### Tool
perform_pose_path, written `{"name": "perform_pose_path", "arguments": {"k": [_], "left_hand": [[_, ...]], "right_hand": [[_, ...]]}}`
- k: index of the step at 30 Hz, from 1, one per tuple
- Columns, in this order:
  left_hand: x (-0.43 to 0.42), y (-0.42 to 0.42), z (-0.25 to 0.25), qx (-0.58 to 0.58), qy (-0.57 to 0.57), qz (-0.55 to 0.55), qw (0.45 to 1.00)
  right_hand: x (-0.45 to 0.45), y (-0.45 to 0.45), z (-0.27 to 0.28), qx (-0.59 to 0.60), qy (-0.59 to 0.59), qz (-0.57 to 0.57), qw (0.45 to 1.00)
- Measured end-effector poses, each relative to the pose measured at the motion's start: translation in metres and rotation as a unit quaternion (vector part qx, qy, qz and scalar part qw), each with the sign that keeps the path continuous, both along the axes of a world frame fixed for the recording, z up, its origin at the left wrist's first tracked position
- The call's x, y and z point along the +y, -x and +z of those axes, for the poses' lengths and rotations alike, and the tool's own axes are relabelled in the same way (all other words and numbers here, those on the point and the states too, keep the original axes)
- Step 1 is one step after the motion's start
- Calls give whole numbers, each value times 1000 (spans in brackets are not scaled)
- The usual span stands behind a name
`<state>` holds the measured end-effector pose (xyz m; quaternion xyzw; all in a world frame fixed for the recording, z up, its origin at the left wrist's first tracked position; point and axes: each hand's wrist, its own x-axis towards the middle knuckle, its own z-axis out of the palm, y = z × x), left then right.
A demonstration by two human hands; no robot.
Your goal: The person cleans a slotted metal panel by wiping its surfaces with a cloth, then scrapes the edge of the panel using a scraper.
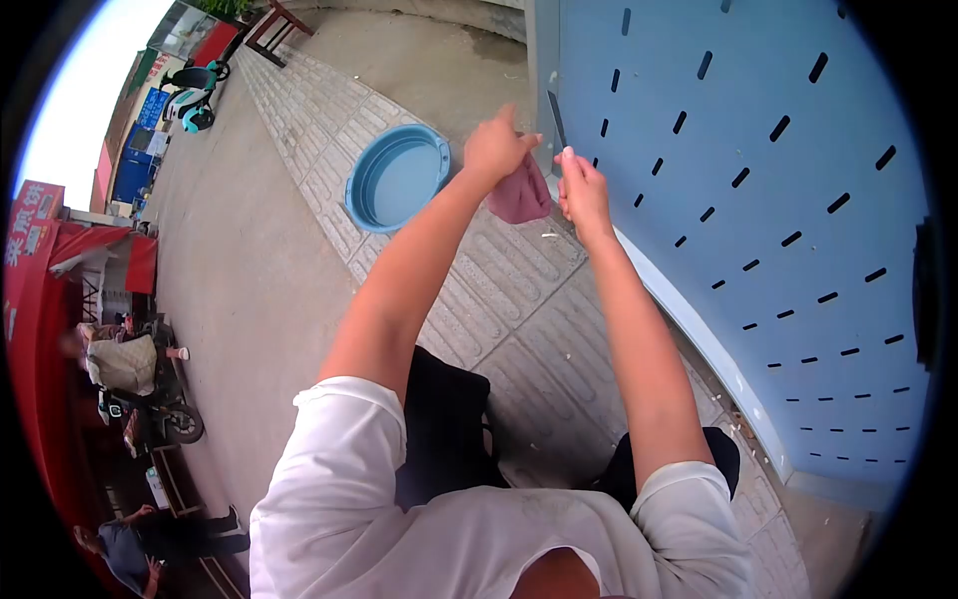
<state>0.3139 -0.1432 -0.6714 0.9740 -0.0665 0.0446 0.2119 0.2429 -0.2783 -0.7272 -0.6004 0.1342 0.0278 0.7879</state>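
Right hand [584, 195] grips thin dark flat blade [557, 118], upper centre, beside blue slotted panel [788, 185] at right. Left hand [499, 148] holds drooping dusty-pink cloth [521, 192], upper centre. Round blue plastic basin [371, 187] just left.

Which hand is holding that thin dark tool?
The right hand holds the thin dark tool; the left hand is at the pink cloth instead.

Blue panel [743, 205] blocks the right
Paving [519, 309] before the knees [444, 424] leaves room; cloth [520, 196] (pink, drooping) obstructs between the hands [496, 148], basin [401, 182] the left.
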Motion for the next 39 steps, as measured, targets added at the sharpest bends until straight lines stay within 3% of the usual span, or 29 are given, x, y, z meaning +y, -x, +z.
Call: {"name": "perform_pose_path", "arguments": {"k": [9,18,24,33,36,39], "left_hand": [[-22,-42,-3,-7,-74,-3,997],[-20,-62,-27,-14,-34,-13,999],[-17,-64,-33,-44,-30,-34,998],[-14,-66,-39,-62,-22,-23,998],[-19,-62,-35,-61,-5,-17,998],[-21,-61,-32,-48,0,-14,999]], "right_hand": [[22,-9,45,34,-112,-1,993],[0,-21,67,70,-70,100,990],[15,-21,65,27,-12,43,999],[30,-27,64,43,-77,50,995],[13,-38,69,34,-162,14,986],[6,-34,67,27,-129,24,991]]}}
